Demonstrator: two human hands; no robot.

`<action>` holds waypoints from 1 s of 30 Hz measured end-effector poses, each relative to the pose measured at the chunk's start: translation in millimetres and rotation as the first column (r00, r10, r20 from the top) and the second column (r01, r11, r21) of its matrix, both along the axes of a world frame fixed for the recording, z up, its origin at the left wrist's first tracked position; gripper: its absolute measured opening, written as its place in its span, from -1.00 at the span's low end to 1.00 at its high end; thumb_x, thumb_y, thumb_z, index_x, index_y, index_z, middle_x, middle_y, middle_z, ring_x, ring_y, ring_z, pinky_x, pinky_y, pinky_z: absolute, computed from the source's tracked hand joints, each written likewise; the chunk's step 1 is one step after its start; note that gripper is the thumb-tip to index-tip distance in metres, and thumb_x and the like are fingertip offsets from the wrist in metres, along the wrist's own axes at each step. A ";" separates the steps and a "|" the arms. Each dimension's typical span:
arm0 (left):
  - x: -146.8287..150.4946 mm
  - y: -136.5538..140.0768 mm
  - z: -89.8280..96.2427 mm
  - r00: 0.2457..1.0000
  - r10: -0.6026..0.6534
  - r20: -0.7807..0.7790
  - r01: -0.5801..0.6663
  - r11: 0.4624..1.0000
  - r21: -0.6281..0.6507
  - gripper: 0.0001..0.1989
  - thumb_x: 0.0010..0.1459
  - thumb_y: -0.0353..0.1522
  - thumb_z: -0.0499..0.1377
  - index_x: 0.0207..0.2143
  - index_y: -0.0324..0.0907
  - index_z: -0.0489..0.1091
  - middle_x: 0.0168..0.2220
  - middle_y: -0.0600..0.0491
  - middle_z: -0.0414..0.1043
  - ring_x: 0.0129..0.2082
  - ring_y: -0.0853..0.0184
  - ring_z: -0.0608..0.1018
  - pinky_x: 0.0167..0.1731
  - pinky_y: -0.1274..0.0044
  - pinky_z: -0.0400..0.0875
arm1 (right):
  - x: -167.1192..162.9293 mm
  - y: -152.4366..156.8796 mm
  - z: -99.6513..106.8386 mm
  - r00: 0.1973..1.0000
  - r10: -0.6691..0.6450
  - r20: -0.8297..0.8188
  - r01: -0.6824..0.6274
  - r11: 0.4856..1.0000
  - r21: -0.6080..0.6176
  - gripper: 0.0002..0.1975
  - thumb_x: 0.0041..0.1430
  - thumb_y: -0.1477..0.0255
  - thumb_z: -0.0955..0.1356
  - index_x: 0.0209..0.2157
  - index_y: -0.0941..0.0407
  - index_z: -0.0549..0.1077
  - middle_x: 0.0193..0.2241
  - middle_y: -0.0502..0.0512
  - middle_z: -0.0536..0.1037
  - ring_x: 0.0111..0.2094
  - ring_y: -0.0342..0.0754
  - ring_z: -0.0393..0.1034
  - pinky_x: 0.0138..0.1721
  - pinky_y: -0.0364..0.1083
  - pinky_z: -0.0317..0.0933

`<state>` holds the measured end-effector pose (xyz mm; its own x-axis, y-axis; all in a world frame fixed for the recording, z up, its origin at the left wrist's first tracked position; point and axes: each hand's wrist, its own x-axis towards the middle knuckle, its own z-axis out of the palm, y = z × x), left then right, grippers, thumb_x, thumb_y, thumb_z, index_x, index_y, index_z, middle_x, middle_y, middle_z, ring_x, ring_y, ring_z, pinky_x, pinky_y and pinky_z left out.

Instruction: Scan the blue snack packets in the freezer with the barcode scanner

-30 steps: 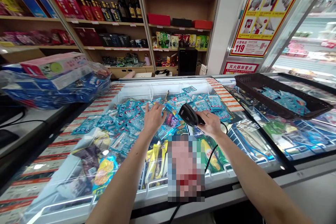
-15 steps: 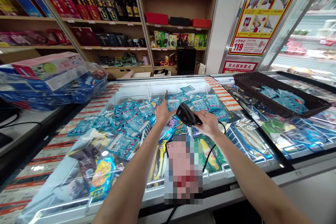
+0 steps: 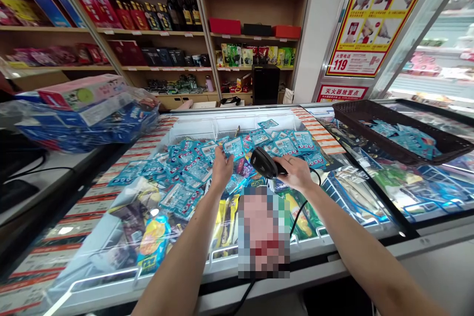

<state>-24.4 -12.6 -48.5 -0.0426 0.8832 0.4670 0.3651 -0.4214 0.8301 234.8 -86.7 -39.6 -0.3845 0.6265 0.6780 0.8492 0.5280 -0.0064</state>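
Note:
My right hand (image 3: 295, 172) is wrapped round the handle of a black barcode scanner (image 3: 263, 163). The scanner's head points left, towards my left hand (image 3: 222, 167). Between the thumb and fingers of that hand is the edge of a small blue packet (image 3: 233, 147), its printed label facing up. Many similar blue packets (image 3: 192, 173) lie spread under and around both hands on the glass top of a chest freezer (image 3: 192, 121). A blurred-out, pixelated object (image 3: 263, 232) lies on the near side, between my forearms.
A dark brown basket (image 3: 454, 150) with more blue packets stands at the right. Plastic-wrapped boxes (image 3: 85, 113) sit at the left. Through the glass show bagged frozen goods (image 3: 153, 242) and wire baskets. The scanner's cable (image 3: 296, 219) hangs near my right wrist. Stocked shelves (image 3: 159, 32) stand behind.
My left hand has moved slightly left and nearer, and a blue packet has shifted left with it. The scanner stays in my right hand, almost in place. The view has turned slightly.

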 end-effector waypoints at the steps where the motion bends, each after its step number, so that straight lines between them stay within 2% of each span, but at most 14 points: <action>1: -0.2 1.1 0.1 1.000 -0.020 0.011 0.020 1.000 -0.012 -0.63 0.06 -0.31 0.08 -0.07 -0.18 0.11 -0.28 0.01 0.40 -0.29 0.34 0.48 -0.26 0.46 0.33 | -0.1 0.4 -0.4 1.000 0.002 0.008 -0.002 1.000 0.001 -0.65 0.11 0.33 0.32 -0.05 0.09 0.38 -0.27 0.10 0.51 -0.24 -0.05 0.37 -0.23 -0.12 0.17; 5: -1.0 3.2 0.3 0.998 -0.042 0.042 0.045 0.998 -0.052 -0.62 0.06 -0.31 0.09 -0.08 -0.18 0.09 -0.29 0.02 0.38 -0.30 0.35 0.47 -0.26 0.47 0.33 | -1.3 -0.2 -0.5 0.999 0.010 0.044 -0.010 1.000 0.001 -0.65 0.10 0.33 0.33 -0.05 0.09 0.37 -0.29 0.11 0.50 -0.25 -0.05 0.36 -0.24 -0.12 0.17; 12: 1.4 -0.1 0.9 1.000 -0.030 0.005 0.030 0.999 -0.025 -0.65 0.06 -0.33 0.07 -0.08 -0.18 0.12 -0.26 0.01 0.38 -0.26 0.35 0.46 -0.25 0.47 0.32 | -8.2 -4.6 2.3 0.989 0.057 0.137 -0.053 0.998 -0.030 -0.61 0.09 0.30 0.34 -0.03 0.10 0.36 -0.32 0.11 0.49 -0.26 -0.03 0.35 -0.24 -0.10 0.16; 18: 1.1 -0.1 1.6 0.999 0.000 -0.047 -0.001 1.000 -0.027 -0.64 0.06 -0.34 0.07 -0.07 -0.19 0.13 -0.31 0.01 0.38 -0.32 0.32 0.46 -0.28 0.43 0.34 | -18.4 -3.3 1.9 0.997 0.024 0.076 -0.026 0.999 0.026 -0.62 0.09 0.33 0.33 -0.03 0.11 0.35 -0.26 0.13 0.49 -0.24 -0.02 0.36 -0.24 -0.11 0.17; 30: -0.5 -0.8 -1.6 0.998 -0.036 -0.053 0.036 0.999 0.000 -0.66 0.10 -0.34 0.05 -0.05 -0.14 0.12 -0.23 0.00 0.40 -0.27 0.30 0.47 -0.24 0.41 0.34 | -23.0 -4.7 2.5 0.994 0.023 0.106 -0.025 0.999 0.020 -0.61 0.10 0.30 0.33 -0.03 0.12 0.34 -0.27 0.13 0.49 -0.24 0.00 0.36 -0.23 -0.09 0.17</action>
